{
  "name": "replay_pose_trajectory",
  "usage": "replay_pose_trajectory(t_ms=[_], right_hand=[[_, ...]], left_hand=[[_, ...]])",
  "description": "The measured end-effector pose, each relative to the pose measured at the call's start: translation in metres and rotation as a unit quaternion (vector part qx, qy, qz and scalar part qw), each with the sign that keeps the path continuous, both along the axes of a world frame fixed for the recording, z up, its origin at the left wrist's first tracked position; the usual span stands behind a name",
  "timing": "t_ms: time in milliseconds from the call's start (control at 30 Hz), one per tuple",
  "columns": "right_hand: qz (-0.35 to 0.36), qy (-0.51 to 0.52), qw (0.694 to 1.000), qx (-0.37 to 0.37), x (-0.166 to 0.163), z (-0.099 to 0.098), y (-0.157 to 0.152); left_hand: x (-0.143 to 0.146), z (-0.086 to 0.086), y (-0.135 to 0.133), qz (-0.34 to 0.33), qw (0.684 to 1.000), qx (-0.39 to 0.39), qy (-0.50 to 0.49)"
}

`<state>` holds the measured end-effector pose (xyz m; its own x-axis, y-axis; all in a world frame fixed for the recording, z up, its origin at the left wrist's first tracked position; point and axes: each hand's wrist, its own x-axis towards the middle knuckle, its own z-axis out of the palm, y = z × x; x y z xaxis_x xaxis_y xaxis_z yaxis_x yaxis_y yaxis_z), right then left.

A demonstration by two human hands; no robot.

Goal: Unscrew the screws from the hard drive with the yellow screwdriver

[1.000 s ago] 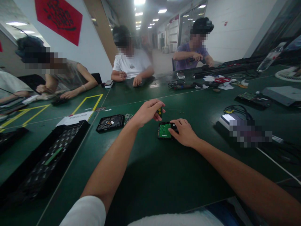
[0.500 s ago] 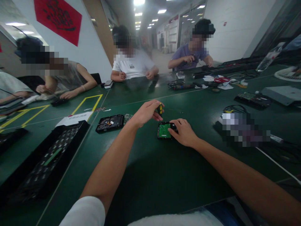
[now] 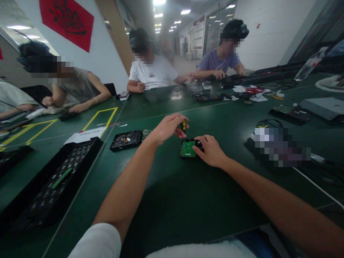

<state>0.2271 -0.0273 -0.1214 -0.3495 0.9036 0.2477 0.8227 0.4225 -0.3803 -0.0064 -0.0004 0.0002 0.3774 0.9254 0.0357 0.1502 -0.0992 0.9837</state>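
Note:
A hard drive lies on the green table, its green circuit board facing up. My right hand rests over its right side, thumb on the board and fingers curled along the far edge, gripping it. Above the drive's far edge, my left hand is closed round the yellow and black handle of a screwdriver, held upright. The screwdriver's tip is too small to make out. To the left lies a second hard drive, with a small heap of green circuit boards beside it.
A long black tray with small parts stands at the left. Cables and another drive lie to the right, near a grey metal case. Several people sit across the table. A plastic bottle stands tilted at the far right.
My hands, the screwdriver and the drive stay almost in place. Across the table, the person in white has stretched an arm toward the person in purple, whose hands have lowered to the table.

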Motion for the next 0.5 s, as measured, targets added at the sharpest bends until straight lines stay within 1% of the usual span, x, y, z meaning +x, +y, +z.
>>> replay_pose_trajectory(t_ms=[100, 267, 500], right_hand=[[0.001, 0.0, 1.0, 0.002, 0.0004, -0.0015, 0.0006], [0.0, 0.004, 1.0, -0.003, -0.0001, -0.0005, 0.0003], [0.005, -0.001, 1.0, 0.014, -0.0008, -0.0011, -0.0001]], left_hand=[[0.0004, -0.0006, 0.0005, 0.005, 1.0, 0.009, 0.002], [0.0018, -0.0035, 0.0006, 0.042, 0.998, 0.048, 0.023], [0.0019, -0.0021, -0.0008, 0.007, 1.0, 0.016, -0.013]])
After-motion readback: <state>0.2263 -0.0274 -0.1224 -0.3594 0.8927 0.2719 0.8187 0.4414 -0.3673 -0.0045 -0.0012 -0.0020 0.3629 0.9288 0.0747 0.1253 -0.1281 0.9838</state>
